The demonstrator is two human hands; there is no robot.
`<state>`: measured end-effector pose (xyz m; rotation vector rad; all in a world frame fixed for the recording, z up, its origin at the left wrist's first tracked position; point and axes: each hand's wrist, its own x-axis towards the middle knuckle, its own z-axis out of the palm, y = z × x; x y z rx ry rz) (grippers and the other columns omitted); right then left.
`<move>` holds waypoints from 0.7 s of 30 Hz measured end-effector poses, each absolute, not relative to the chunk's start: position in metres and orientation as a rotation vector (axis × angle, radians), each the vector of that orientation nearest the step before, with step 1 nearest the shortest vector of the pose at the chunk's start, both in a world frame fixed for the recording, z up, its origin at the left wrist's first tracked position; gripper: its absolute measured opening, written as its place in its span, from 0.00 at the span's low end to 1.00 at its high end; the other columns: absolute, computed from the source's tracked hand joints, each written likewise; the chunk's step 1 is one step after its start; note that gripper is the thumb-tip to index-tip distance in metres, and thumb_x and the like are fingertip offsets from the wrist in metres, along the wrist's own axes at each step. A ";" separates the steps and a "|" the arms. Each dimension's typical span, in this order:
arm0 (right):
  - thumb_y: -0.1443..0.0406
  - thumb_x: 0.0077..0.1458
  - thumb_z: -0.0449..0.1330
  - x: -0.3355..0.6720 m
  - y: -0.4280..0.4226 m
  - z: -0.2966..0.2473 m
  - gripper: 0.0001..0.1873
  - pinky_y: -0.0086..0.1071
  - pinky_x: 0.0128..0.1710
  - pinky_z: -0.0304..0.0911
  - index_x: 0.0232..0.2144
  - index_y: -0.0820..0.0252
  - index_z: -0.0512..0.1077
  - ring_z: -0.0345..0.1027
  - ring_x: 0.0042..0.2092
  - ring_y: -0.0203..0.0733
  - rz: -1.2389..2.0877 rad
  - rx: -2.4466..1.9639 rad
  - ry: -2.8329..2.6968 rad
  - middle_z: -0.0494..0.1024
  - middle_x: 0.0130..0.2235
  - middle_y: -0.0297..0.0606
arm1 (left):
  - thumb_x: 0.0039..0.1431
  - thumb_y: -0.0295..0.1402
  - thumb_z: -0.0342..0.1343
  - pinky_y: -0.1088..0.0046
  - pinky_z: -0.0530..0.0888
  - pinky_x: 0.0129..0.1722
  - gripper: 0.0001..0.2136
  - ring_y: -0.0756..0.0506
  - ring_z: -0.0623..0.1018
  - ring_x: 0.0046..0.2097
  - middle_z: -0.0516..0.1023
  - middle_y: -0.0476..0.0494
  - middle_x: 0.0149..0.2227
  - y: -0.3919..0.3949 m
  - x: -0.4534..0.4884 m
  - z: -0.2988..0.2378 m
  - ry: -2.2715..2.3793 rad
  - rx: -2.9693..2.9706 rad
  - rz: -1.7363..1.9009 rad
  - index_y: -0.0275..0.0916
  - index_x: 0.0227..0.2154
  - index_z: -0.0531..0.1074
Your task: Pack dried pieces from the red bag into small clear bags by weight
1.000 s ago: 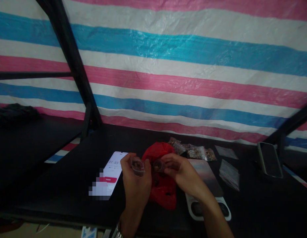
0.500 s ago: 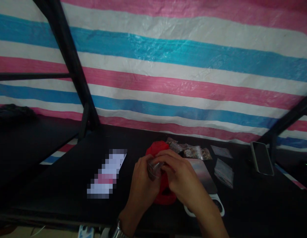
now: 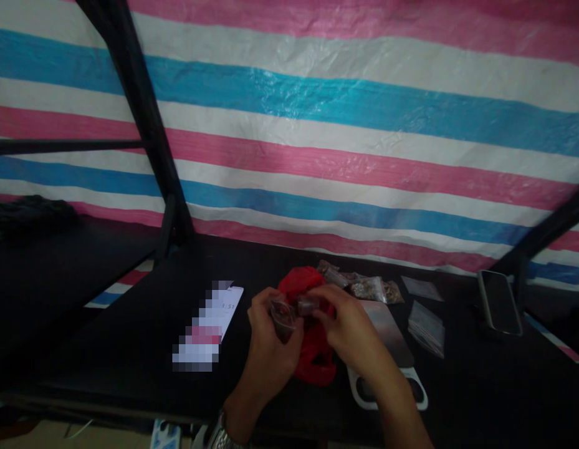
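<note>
My left hand (image 3: 269, 349) holds a small clear plastic bag (image 3: 282, 318) with its mouth spread apart; dark contents seem to show inside. Beside that mouth, my right hand (image 3: 349, 324) pinches a small clear cup-like piece (image 3: 308, 304), whose exact kind is too blurred to tell. Both hands are above a red plastic bag (image 3: 301, 277), which lies crumpled on the black table and is partly hidden by them. Under my right forearm sits a white kitchen scale (image 3: 389, 333) with a metallic plate, its front partly covered.
Several filled clear packets (image 3: 368, 288) lie behind the scale. To the right are a stack of flat clear bags (image 3: 425, 327) and a single flat bag (image 3: 421, 287). A phone (image 3: 499, 302) leans near the right frame post. A lit, blurred-out phone (image 3: 228, 305) lies left.
My right hand has drawn back a little from the clear bag's mouth, and the small clear piece now shows in its fingers. The bag's mouth is more visible. The view has shifted slightly.
</note>
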<state>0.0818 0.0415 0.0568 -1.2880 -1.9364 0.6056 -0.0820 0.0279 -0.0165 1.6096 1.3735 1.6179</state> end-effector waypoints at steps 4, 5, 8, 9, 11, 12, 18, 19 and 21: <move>0.75 0.61 0.61 0.072 0.039 0.051 0.17 0.41 0.61 0.64 0.48 0.56 0.81 0.74 0.56 0.46 0.741 -1.244 -1.884 0.80 0.53 0.42 | 0.59 0.29 0.59 0.63 0.76 0.44 0.22 0.43 0.75 0.44 0.66 0.44 0.47 0.029 -0.079 -0.012 1.372 1.569 1.789 0.44 0.54 0.59; 0.73 0.62 0.62 0.070 0.036 0.054 0.15 0.39 0.60 0.66 0.47 0.55 0.81 0.75 0.54 0.44 0.803 -1.194 -1.853 0.81 0.52 0.40 | 0.58 0.29 0.59 0.63 0.76 0.42 0.23 0.43 0.75 0.43 0.65 0.44 0.47 0.029 -0.078 -0.011 1.387 1.553 1.836 0.44 0.54 0.58; 0.70 0.62 0.64 0.063 0.024 0.067 0.11 0.32 0.49 0.70 0.44 0.52 0.82 0.77 0.45 0.40 0.979 -1.078 -1.785 0.83 0.44 0.34 | 0.55 0.29 0.62 0.62 0.77 0.41 0.27 0.42 0.74 0.43 0.63 0.42 0.49 0.027 -0.073 -0.009 1.447 1.567 1.887 0.44 0.54 0.57; 0.70 0.62 0.64 0.062 0.020 0.071 0.10 0.31 0.47 0.69 0.43 0.52 0.82 0.77 0.43 0.39 0.988 -1.061 -1.762 0.84 0.43 0.32 | 0.54 0.29 0.63 0.60 0.77 0.42 0.28 0.41 0.75 0.45 0.63 0.41 0.50 0.025 -0.070 -0.008 1.460 1.604 1.885 0.44 0.55 0.58; 0.70 0.62 0.64 0.062 0.015 0.075 0.09 0.30 0.44 0.69 0.39 0.52 0.83 0.76 0.41 0.38 0.930 -1.052 -1.705 0.84 0.40 0.31 | 0.56 0.29 0.62 0.56 0.78 0.47 0.28 0.39 0.74 0.49 0.64 0.39 0.52 0.019 -0.064 -0.006 1.463 1.706 1.886 0.43 0.57 0.57; 0.69 0.62 0.64 0.064 0.014 0.076 0.08 0.29 0.44 0.69 0.37 0.53 0.83 0.76 0.41 0.38 0.891 -1.052 -1.679 0.84 0.39 0.32 | 0.57 0.28 0.61 0.56 0.78 0.49 0.28 0.38 0.74 0.51 0.64 0.39 0.53 0.015 -0.060 -0.004 1.450 1.763 1.893 0.43 0.59 0.57; 0.59 0.60 0.68 0.128 0.012 0.079 0.08 0.33 0.43 0.70 0.37 0.54 0.85 0.78 0.40 0.43 0.680 -1.141 -1.506 0.87 0.38 0.37 | 0.63 0.24 0.55 0.59 0.75 0.58 0.33 0.39 0.72 0.61 0.64 0.34 0.62 -0.002 -0.039 0.012 1.212 1.999 1.804 0.41 0.69 0.53; 0.57 0.60 0.68 0.146 0.011 0.080 0.10 0.35 0.43 0.71 0.37 0.55 0.85 0.78 0.40 0.44 0.622 -1.184 -1.441 0.87 0.38 0.38 | 0.63 0.24 0.54 0.59 0.74 0.59 0.32 0.39 0.72 0.61 0.65 0.34 0.62 -0.004 -0.036 0.014 1.230 1.993 1.819 0.41 0.69 0.54; 0.53 0.58 0.70 0.182 0.007 0.082 0.14 0.37 0.45 0.71 0.37 0.56 0.86 0.79 0.41 0.47 0.597 -1.273 -1.403 0.87 0.39 0.40 | 0.63 0.23 0.52 0.59 0.74 0.56 0.26 0.39 0.75 0.57 0.71 0.36 0.58 -0.006 -0.029 0.016 1.308 2.049 1.798 0.40 0.64 0.61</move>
